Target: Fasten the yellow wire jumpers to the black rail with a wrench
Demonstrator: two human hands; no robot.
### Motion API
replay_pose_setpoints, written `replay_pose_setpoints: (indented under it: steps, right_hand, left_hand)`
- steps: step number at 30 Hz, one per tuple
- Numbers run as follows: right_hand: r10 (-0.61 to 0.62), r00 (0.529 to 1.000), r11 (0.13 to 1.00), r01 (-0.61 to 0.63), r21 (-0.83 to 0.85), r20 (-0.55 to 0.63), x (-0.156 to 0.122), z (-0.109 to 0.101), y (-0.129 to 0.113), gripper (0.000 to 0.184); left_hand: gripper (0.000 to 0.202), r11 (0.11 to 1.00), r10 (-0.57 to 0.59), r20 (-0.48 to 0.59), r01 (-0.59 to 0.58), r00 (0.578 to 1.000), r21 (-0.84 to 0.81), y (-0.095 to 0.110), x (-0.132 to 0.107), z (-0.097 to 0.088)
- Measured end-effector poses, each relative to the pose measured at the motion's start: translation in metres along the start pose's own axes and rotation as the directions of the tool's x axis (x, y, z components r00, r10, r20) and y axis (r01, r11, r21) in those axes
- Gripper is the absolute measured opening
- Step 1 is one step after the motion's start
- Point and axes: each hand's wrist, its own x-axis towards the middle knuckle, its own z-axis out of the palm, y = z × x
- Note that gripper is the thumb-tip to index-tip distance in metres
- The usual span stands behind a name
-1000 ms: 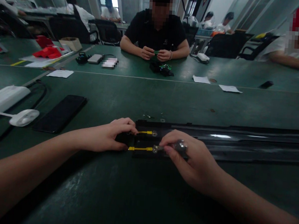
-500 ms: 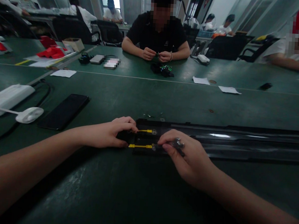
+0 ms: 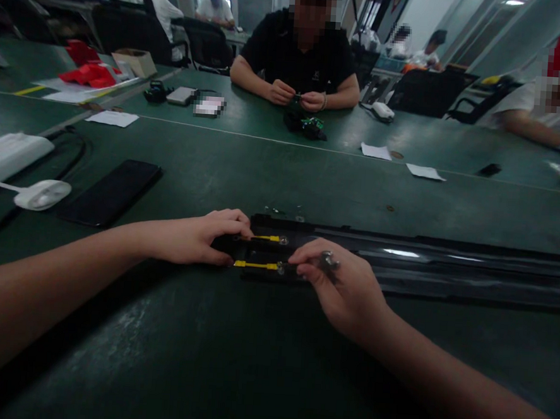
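A long, glossy black panel with lengthwise ridges lies across the table in front of me. At its left end are an upper yellow lead and a lower yellow lead, each meeting a small clear fitting. My left hand rests at that end, thumb and fingers apart, fingertips at the leads' outer tips. My right hand is closed over the panel, pinching a small metal tool with a forked, wrench-like end. Its working tip points toward the lower fitting and is mostly hidden by the fingers.
Left of me lie a black phone, a white power strip and a white plug with cable. Tiny loose bits sit behind the panel. Across the table a person handles small parts; paper slips lie between us.
The view has shifted slightly, so most things sit a little higher and further left. Both hands keep about the same place on the panel.
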Motion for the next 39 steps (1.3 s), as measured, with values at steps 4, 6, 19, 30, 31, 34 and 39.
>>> replay_pose_setpoints:
  steps: [4, 6, 19, 30, 31, 34, 39]
  right_hand:
    - [0.014, 1.0, 1.0, -0.014, -0.027, -0.014, 0.0001, -0.0012, -0.0011, 0.013]
    - [0.027, 0.999, 0.999, -0.029, -0.047, -0.024, 0.0006, -0.001, -0.0012, 0.01]
    - [0.006, 1.0, 0.999, -0.006, -0.05, 0.001, -0.0016, -0.0007, 0.0013, 0.014]
    - [0.049, 0.994, 0.999, -0.049, 0.0, -0.102, -0.0011, 0.0028, 0.0001, 0.008]
    - [0.049, 0.994, 0.999, -0.049, 0.001, -0.097, -0.0011, 0.0026, -0.0001, 0.008]
    - [0.054, 0.996, 0.998, -0.052, 0.029, -0.07, -0.0009, 0.0019, -0.0004, 0.016]
    - [0.056, 0.998, 0.991, -0.055, 0.122, -0.002, -0.0001, 0.0014, -0.0002, 0.014]
  left_hand:
    - [0.038, 1.0, 0.005, 0.002, -0.005, 1.0, -0.006, -0.0052, -0.0009, 0.0004]
    - [0.038, 1.0, 0.017, -0.004, -0.017, 1.0, -0.011, -0.007, -0.0009, 0.0007]
    - [0.037, 0.999, 0.033, -0.036, -0.034, 0.999, -0.008, -0.0057, 0.0012, 0.001]
    - [0.036, 0.999, 0.036, -0.029, -0.036, 0.999, -0.001, -0.0032, -0.0011, 0.0011]
    - [0.036, 0.999, 0.032, -0.027, -0.032, 0.999, 0.006, -0.0031, -0.0013, 0.001]
    - [0.037, 1.0, 0.023, -0.018, -0.023, 1.0, 0.022, -0.0046, -0.0015, 0.001]
    - [0.036, 0.999, 0.048, -0.022, -0.048, 0.999, 0.006, -0.0088, -0.0024, 0.0017]
